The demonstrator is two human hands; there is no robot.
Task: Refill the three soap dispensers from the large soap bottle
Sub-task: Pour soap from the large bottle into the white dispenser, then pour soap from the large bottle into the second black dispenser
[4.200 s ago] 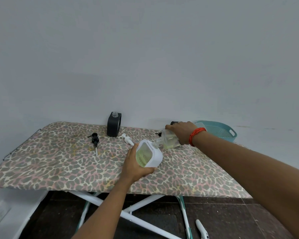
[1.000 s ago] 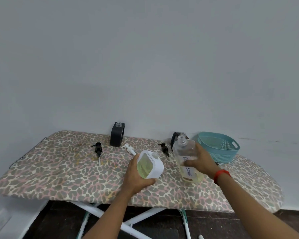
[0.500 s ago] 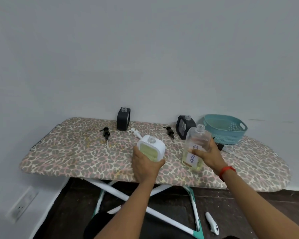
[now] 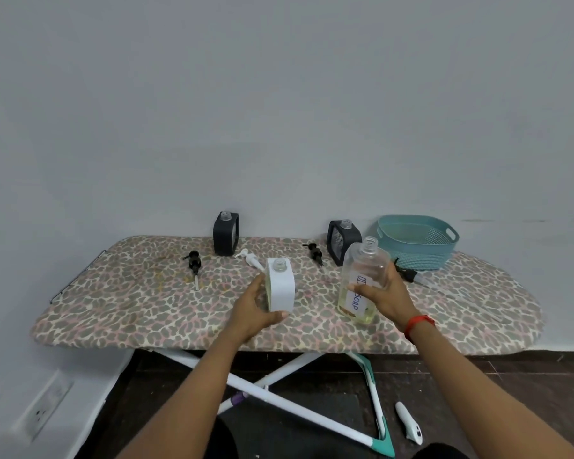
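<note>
My left hand (image 4: 253, 309) grips a white square soap dispenser (image 4: 280, 283), upright on the board with its neck uncapped. My right hand (image 4: 384, 295) holds the large clear soap bottle (image 4: 362, 279), upright, uncapped, with a little yellow soap at its bottom and a label reading SOAP. Two black dispensers stand uncapped at the back: one at centre-left (image 4: 225, 233), one to the right (image 4: 342, 241). A white pump (image 4: 251, 259) lies behind the white dispenser. Black pumps lie at the left (image 4: 194, 261) and centre (image 4: 314, 251).
All of this rests on a leopard-print ironing board (image 4: 146, 306) against a grey wall. A teal basket (image 4: 417, 240) sits at the back right, with another black pump (image 4: 408, 273) lying in front of it. A white object (image 4: 409, 422) lies on the dark floor beside the board's legs.
The large bottle went from tipped over the white dispenser to upright in my right hand. The white dispenser, held tilted before, now stands upright on the board. The view has pulled back.
</note>
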